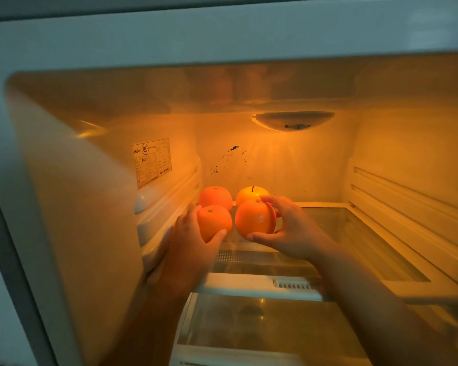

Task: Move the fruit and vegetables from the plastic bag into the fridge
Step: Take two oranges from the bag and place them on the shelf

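Inside the fridge (64,180), each hand's grip encloses an orange.

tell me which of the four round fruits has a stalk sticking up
The yellow fruit at the back right, behind the right hand; the other three are deeper orange with no stalk.
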Tool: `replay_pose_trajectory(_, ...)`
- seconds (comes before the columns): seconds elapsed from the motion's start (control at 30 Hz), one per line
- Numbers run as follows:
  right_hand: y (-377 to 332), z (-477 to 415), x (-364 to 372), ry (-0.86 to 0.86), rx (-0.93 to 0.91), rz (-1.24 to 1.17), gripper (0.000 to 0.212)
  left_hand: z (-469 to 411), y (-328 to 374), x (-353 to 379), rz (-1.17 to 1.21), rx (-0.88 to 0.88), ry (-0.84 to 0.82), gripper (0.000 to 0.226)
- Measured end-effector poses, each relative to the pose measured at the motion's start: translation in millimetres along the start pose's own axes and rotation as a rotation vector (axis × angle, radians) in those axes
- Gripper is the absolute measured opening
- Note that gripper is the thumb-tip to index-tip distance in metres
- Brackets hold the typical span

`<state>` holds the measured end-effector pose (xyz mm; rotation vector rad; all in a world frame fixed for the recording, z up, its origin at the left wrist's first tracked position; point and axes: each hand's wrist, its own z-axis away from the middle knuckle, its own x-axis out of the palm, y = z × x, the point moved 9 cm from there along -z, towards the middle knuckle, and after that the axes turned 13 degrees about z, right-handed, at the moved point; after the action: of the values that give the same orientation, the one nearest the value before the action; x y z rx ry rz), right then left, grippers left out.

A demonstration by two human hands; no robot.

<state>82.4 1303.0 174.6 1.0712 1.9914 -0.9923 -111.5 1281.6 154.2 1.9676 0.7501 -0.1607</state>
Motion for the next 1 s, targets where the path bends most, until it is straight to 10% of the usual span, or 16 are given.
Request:
replay_pose_trajectory(0.7,-1.3,1.4,2.2,-0.025,-0.017,-0.007,0.088,-2.5,0.6,-0.2,-0.028,0.017,-0.010,0.076)
replay_pose_trajectory(1.0,4.3,28.5,-29.2,0.016,0.100,0.056,0.077,23.2,39.7,-15.7,0.044,0.326,0.026,0.057)
